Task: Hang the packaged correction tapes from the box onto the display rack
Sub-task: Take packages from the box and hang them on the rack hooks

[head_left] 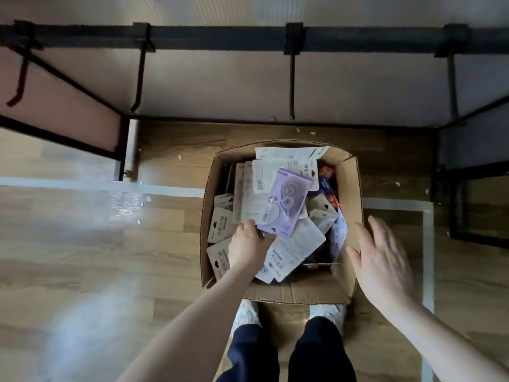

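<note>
dark trouser legs and pale shoes stand right against the cardboard box on the wood floor. left hand reaches into it, fingers curled, pinching the lower edge of a purple correction tape pack that lies atop the jumble of other packs. right hand hovers over the box's right wall, fingers spread, holding nothing (a little blurred). black rack hooks above are all bare. risk as i see it: that thin edge pinch may slip, or drag neighbouring packs up and spill them
</note>
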Available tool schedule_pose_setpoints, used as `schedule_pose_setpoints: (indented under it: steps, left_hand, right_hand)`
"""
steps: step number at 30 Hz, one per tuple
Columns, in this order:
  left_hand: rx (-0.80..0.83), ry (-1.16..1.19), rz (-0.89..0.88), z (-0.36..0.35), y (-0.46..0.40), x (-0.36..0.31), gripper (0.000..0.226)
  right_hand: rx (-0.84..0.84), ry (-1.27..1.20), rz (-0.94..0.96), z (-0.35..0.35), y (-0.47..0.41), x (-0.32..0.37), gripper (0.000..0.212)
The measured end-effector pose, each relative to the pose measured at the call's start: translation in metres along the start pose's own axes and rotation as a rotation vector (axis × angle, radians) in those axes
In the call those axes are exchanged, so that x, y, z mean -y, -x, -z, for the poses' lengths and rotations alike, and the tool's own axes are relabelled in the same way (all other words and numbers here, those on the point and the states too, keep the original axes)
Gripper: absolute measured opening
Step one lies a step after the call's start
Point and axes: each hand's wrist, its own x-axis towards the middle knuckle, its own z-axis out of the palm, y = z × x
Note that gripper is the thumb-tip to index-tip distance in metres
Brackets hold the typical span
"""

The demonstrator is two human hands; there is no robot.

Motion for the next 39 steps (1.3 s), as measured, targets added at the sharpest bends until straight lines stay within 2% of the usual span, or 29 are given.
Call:
schedule_pose_setpoints:
  steps: [2,7,9,11,15,16,18,21,24,32,35,39]
  left_hand:
    - [0.008,0.146,0.080,-0.013,-0.008,-0.003,0.047]
    - [0.025,0.630,0.364,-0.035,-0.027,-0.013,0.049]
    - [0.031,0.766,0.435,-0.041,-0.034,-0.015,0.040]
    - [0.056,0.880,0.451,-0.044,-0.037,-0.019,0.024]
    - [-0.009,0.918,0.522,-0.042,-0.040,-0.022,0.018]
    - [-0.034,0.920,0.567,-0.040,-0.040,-0.021,0.018]
    - [-0.038,0.981,0.648,-0.039,-0.040,-0.019,0.035]
    - [0.043,1.108,0.719,-0.040,-0.043,-0.020,0.048]
    - [0.089,1.221,0.697,-0.040,-0.043,-0.024,0.038]
    - [0.165,1.267,0.591,-0.015,-0.025,-0.002,0.018]
    - [0.119,1.119,0.466,0.008,-0.014,0.012,0.013]
    - [-0.015,0.769,0.219,0.034,-0.004,0.031,0.012]
  right_hand:
    - [-0.013,-0.001,0.003,-0.006,-0.001,-0.004,0.053]
    - [-0.032,-0.005,0.022,-0.018,-0.006,-0.007,0.052]
    - [-0.023,-0.008,0.026,-0.023,-0.007,-0.006,0.051]
    - [-0.012,-0.006,0.034,-0.025,-0.007,-0.006,0.050]
    - [0.014,-0.002,0.047,-0.028,-0.004,-0.007,0.050]
    - [0.023,-0.004,0.049,-0.029,-0.004,-0.007,0.050]
    - [0.033,-0.003,0.057,-0.031,-0.004,-0.007,0.050]
    - [0.033,0.005,0.055,-0.034,-0.007,-0.005,0.051]
    - [0.033,0.020,0.058,-0.038,-0.006,-0.002,0.051]
    - [0.092,0.055,0.055,-0.035,-0.002,0.003,0.054]
    - [0.120,0.075,0.068,-0.031,-0.004,0.004,0.054]
    - [0.227,0.060,0.077,-0.026,-0.005,0.013,0.053]
